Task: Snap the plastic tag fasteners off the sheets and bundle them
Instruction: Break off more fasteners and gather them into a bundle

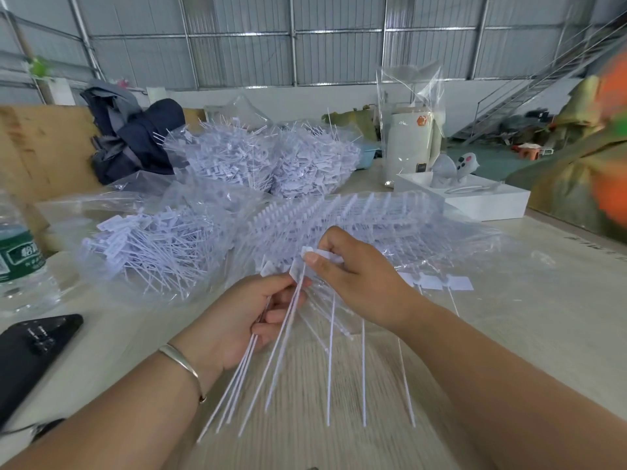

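Observation:
My left hand (252, 313) grips a small bunch of loose white tag fasteners (237, 378); their long thin tails fan down toward me. My right hand (353, 279) pinches the flat head of one fastener (314, 254) at the edge of a sheet (437, 283), whose remaining heads and tails stick out past my right wrist. More sheets of joined fasteners (356, 222) lie in clear plastic just behind my hands. A pile of loose fasteners (152, 245) sits in an open bag to the left.
Two full bags of fasteners (264, 157) stand further back. A water bottle (18, 256) and a black phone (30, 351) lie at the left. A white box (475, 198), a white canister in plastic (409, 144) and dark clothing (132, 130) stand behind.

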{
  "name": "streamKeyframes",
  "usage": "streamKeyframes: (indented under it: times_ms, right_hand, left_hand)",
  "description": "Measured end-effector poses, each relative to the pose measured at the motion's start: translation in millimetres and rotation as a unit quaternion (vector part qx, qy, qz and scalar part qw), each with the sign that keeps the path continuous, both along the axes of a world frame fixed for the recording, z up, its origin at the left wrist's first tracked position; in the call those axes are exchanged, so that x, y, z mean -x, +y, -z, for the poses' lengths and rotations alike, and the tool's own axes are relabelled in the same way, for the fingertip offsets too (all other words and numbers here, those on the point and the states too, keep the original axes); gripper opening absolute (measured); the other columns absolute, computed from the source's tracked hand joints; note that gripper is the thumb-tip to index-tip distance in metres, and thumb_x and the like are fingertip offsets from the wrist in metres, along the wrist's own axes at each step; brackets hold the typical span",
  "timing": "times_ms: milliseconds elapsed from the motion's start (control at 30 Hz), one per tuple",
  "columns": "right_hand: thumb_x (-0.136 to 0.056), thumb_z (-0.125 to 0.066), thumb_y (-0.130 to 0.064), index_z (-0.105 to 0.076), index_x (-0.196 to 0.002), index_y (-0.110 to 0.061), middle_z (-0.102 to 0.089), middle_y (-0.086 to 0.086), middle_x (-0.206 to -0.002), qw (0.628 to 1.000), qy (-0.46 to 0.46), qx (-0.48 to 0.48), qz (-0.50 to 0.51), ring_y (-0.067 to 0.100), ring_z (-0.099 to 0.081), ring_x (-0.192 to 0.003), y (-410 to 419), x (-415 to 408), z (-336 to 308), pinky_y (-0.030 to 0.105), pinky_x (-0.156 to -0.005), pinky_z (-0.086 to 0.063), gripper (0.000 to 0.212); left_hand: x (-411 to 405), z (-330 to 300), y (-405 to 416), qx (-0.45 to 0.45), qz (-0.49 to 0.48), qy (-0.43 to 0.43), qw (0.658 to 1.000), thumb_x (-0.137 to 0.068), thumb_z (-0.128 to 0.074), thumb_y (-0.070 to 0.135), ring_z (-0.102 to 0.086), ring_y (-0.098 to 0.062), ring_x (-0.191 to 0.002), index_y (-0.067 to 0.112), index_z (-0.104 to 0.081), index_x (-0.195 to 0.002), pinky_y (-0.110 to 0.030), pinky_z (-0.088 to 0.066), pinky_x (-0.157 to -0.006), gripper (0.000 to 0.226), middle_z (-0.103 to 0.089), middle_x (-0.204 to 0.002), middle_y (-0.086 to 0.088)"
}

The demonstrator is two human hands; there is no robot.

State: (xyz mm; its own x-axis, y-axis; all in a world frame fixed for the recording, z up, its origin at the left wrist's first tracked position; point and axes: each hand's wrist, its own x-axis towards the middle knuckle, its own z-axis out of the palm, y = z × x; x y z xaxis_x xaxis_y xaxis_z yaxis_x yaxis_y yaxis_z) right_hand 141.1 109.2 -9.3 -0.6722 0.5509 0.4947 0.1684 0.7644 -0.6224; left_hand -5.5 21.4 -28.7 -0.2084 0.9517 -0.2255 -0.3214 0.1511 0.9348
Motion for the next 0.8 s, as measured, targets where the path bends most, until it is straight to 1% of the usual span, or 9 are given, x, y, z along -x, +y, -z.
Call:
streamKeyframes:
  times_ms: [100,167,267,367,433,533,667,733,800]
  right_hand:
    - [-0.097,-0.052,-0.03,-0.039,-0.074,-0.023,-0.039,-0.009,-0.055,1.0,0.01,0.01,0.002,0.007,-0.037,-0.053,0.5,-1.5,-2.0,0.031,-0.059,-0.035,0.027]
    - [-0.097,-0.05,-0.019,-0.043,-0.078,-0.016,-0.038,-0.008,-0.056,1.0,0.01,0.012,0.0,0.009,-0.036,-0.053,1.2,-2.6,-2.5,0.033,-0.06,-0.034,0.021]
    - [-0.091,-0.045,-0.003,-0.05,-0.087,-0.007,-0.04,-0.006,-0.059,1.0,-0.005,0.006,-0.011,0.01,-0.036,-0.054,1.3,-3.9,-1.4,0.032,-0.058,-0.031,0.008]
    - [-0.086,-0.045,0.002,-0.052,-0.085,-0.009,-0.042,-0.006,-0.062,1.0,-0.008,0.003,-0.016,0.008,-0.036,-0.053,0.3,-3.7,-0.4,0.029,-0.055,-0.03,0.013]
    - [-0.084,-0.046,0.003,-0.054,-0.084,-0.008,-0.044,-0.006,-0.065,1.0,-0.011,0.007,-0.012,0.009,-0.038,-0.054,0.9,-2.9,0.4,0.029,-0.057,-0.032,0.014]
    - [-0.084,-0.049,0.001,-0.058,-0.086,-0.008,-0.048,-0.006,-0.07,1.0,-0.023,-0.007,-0.006,0.011,-0.041,-0.058,1.7,-1.7,1.5,0.03,-0.059,-0.035,0.014]
    - [-0.084,-0.051,-0.004,-0.061,-0.088,-0.013,-0.054,-0.004,-0.077,0.997,-0.052,-0.053,0.016,0.016,-0.05,-0.068,1.5,-1.4,1.3,0.035,-0.066,-0.043,0.014]
    - [-0.084,-0.052,-0.005,-0.062,-0.09,-0.014,-0.053,-0.006,-0.077,0.997,-0.054,-0.06,0.019,0.017,-0.051,-0.069,1.2,-1.7,0.8,0.036,-0.067,-0.044,0.015]
    - [-0.084,-0.053,-0.006,-0.063,-0.092,-0.017,-0.053,-0.007,-0.078,0.996,-0.058,-0.061,0.021,0.017,-0.052,-0.072,1.2,-1.6,0.8,0.035,-0.067,-0.044,0.017]
  left_hand:
    - [3.5,1.4,1.9,-0.009,-0.04,0.017,0.999,-0.095,-0.053,0.024,-0.028,-0.003,-0.035,0.008,-0.065,-0.09,-0.013,-0.015,-0.026,0.021,-0.052,-0.061,0.001]
    - [4.8,0.0,2.2,-0.028,-0.04,0.017,0.999,-0.095,-0.055,0.029,-0.028,-0.003,-0.039,0.009,-0.063,-0.094,-0.013,-0.017,-0.027,0.022,-0.05,-0.062,0.003]
    - [3.9,-2.9,0.9,-0.07,-0.022,0.01,0.997,-0.08,-0.067,0.032,-0.028,-0.002,-0.044,0.009,-0.064,-0.098,-0.012,-0.02,-0.03,0.029,-0.045,-0.063,0.005]
    - [2.3,-3.0,-0.6,-0.099,-0.016,0.016,0.995,-0.068,-0.075,0.02,-0.026,-0.003,-0.047,0.013,-0.068,-0.082,-0.012,-0.017,-0.032,0.018,-0.038,-0.064,0.003]
    - [2.2,-3.0,0.2,-0.103,-0.032,0.002,0.994,-0.069,-0.073,0.016,-0.03,-0.003,-0.047,0.013,-0.064,-0.08,-0.012,-0.017,-0.031,0.015,-0.04,-0.065,0.002]
    - [2.8,-3.8,2.8,-0.087,-0.05,-0.034,0.994,-0.076,-0.069,0.024,-0.043,-0.008,-0.049,0.014,-0.057,-0.079,-0.015,-0.03,-0.036,0.016,-0.051,-0.063,-0.001]
    - [3.7,-2.5,5.1,-0.084,-0.063,-0.051,0.993,-0.078,-0.063,0.035,-0.058,-0.015,-0.052,0.013,-0.056,-0.072,-0.027,-0.055,-0.053,0.024,-0.058,-0.063,-0.004]
    - [2.6,-1.5,3.9,-0.096,-0.052,-0.031,0.994,-0.08,-0.061,0.037,-0.053,-0.013,-0.046,0.014,-0.054,-0.073,-0.026,-0.052,-0.048,0.025,-0.053,-0.059,-0.002]
    - [1.2,-1.2,1.8,-0.095,-0.042,0.021,0.994,-0.083,-0.058,0.04,-0.039,-0.009,-0.04,0.016,-0.051,-0.075,-0.019,-0.038,-0.038,0.027,-0.041,-0.054,0.003]
